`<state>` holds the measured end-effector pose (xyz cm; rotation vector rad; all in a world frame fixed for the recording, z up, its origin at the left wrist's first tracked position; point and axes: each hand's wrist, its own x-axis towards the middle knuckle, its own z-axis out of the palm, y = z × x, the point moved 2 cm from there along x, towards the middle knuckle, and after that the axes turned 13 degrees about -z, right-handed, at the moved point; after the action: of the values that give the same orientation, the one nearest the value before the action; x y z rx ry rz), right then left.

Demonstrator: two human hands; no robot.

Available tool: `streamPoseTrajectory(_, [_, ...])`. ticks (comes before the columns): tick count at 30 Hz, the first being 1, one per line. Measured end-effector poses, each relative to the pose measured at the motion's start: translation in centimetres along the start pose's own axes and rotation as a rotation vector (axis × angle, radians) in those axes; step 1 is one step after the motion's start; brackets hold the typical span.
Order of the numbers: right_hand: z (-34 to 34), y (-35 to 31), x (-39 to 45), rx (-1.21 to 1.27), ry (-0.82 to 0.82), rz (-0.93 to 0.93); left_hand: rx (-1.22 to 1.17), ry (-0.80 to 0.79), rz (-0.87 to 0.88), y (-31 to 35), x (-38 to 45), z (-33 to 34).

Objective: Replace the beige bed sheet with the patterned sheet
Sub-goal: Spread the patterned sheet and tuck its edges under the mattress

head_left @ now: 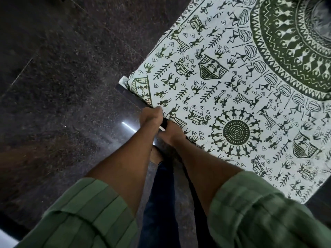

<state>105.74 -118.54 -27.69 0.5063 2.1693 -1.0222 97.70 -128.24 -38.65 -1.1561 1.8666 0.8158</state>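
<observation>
Patterned sheet [232, 90] covers the bed ahead of both hands. Left hand [152, 117] pinches its edge; right hand [172, 135] presses beside it, grip unclear. Pulling too hard could skew the sheet off the corner.

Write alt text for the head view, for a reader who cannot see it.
Seen from above, a person's left hand and right hand work at the edge of a white patterned sheet with dark green folk figures, spread over a bed. Both forearms reach out of rolled green sleeves above a dark speckled stone floor.
</observation>
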Motion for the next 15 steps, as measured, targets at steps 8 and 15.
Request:
streamPoseTrajectory(8, [-2.6,-1.1,-2.0,-0.386,0.203,-0.179,0.299,0.051,0.155,2.4,-8.1,-3.8])
streamPoseTrajectory(15, [-4.7,-1.7,-1.2,-0.23,0.567,-0.214,0.467,0.207,0.526,6.3,-12.9,-6.3])
